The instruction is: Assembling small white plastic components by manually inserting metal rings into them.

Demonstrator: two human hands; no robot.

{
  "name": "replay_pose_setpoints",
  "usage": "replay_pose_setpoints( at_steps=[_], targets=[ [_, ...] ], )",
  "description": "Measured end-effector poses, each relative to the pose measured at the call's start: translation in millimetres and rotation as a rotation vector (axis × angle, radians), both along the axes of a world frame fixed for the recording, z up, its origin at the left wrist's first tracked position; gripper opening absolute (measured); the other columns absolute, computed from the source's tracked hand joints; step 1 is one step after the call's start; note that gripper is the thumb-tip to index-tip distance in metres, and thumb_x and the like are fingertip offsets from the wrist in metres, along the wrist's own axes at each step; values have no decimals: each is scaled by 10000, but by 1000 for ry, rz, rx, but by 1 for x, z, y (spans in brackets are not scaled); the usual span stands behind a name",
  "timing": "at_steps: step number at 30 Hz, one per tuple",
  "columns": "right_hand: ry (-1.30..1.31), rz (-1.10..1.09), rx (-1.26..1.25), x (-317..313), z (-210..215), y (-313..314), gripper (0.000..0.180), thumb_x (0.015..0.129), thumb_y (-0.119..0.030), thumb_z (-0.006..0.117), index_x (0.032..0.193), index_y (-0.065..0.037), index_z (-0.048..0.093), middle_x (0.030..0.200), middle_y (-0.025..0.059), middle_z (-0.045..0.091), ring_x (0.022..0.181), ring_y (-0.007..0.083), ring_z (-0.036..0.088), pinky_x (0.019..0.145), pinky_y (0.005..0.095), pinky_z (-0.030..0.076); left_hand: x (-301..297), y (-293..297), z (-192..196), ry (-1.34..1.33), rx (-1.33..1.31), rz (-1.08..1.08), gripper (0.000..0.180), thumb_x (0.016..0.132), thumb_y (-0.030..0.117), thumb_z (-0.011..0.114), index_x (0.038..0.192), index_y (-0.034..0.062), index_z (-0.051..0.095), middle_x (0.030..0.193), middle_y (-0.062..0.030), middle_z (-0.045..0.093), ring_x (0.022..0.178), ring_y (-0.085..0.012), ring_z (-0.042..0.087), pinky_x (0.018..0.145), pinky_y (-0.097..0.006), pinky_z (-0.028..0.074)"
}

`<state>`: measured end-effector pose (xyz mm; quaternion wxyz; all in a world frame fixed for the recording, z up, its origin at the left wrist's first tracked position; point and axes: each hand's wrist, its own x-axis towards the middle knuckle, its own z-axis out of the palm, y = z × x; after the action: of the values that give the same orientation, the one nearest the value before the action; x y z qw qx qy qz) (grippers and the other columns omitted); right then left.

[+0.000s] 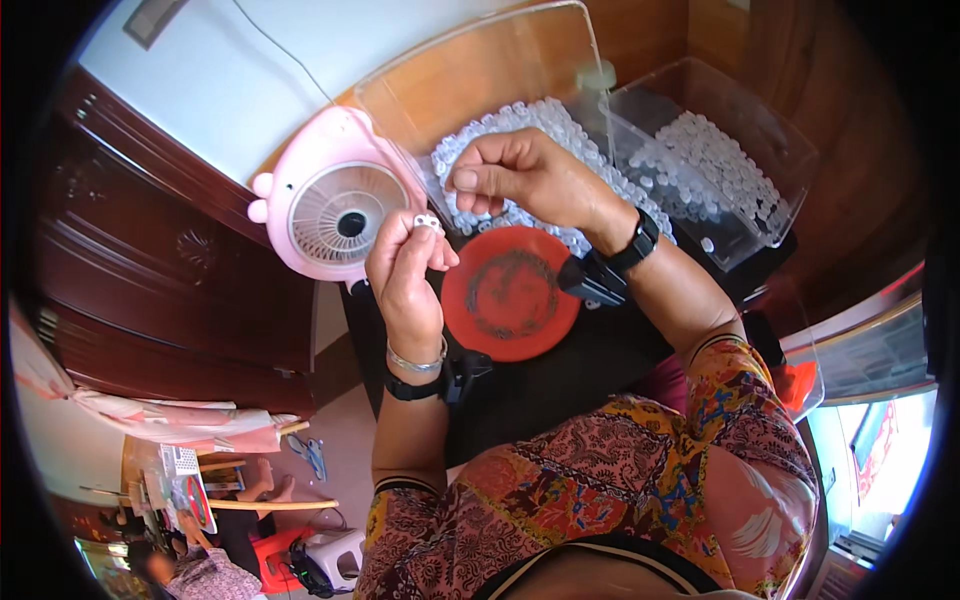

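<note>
Head view: a small white piece (427, 222) is pinched between the thumb and fingers of the left hand (406, 268), raised beyond the left edge of a red plate (512, 350). The thumb and fingertips of the right hand (530, 180) are drawn together on the far side of the plate; whether anything small is gripped there cannot be told. Small dark bits (476, 295) are spread on the plate in a rough ring, and the plate is set on a black counter (545, 390).

At the far side, a clear tub (470, 38) is heaped with white pieces (548, 112), part of which is hidden by the right hand. To its right, more such pieces (710, 150) are held in a second clear tub (750, 250). The plate's right edge is covered by a black block (592, 280) at the right wrist. Part of a pink fan (340, 225), placed at the far left, is blocked by the left hand. Further left, a dark brown cabinet (190, 220) is seen. Slippers (312, 458) are left on the floor, and another person (215, 575) is partly shown at the near left.
</note>
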<state>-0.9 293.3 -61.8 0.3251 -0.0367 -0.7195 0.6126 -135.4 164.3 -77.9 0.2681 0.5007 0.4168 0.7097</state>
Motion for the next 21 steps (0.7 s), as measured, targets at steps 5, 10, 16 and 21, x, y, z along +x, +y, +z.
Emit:
replay_pose_setpoints(
  at_steps=[5,10,16,21],
  targets=[
    [39,-8,-18,8,24,-32,170,937,-175,569,894,-21,625,751,-18,610,685,48,537,623,198,443,7,-15,24,53,-8,44,151,875,85,479,741,17,480,639,-12,452,584,-82,441,566,-227,391],
    [89,-53,70,1,15,-28,172,922,-159,593,853,-3,612,690,-27,559,665,44,494,597,204,416,6,-5,14,93,10,13,163,880,93,486,740,13,496,621,-5,462,579,-76,448,551,-221,371],
    [79,-57,104,-3,4,-22,170,917,-151,598,844,2,610,679,-21,561,652,54,496,607,215,428,3,3,6,130,-48,8,155,886,102,459,777,0,501,630,-14,414,583,-103,415,578,-248,394],
    [72,-43,113,-9,-2,-19,166,917,-146,596,845,3,615,691,-11,579,659,58,514,614,222,441,0,3,0,137,-66,5,160,887,104,458,768,4,496,628,-14,413,586,-103,422,578,-246,391]
  ],
)
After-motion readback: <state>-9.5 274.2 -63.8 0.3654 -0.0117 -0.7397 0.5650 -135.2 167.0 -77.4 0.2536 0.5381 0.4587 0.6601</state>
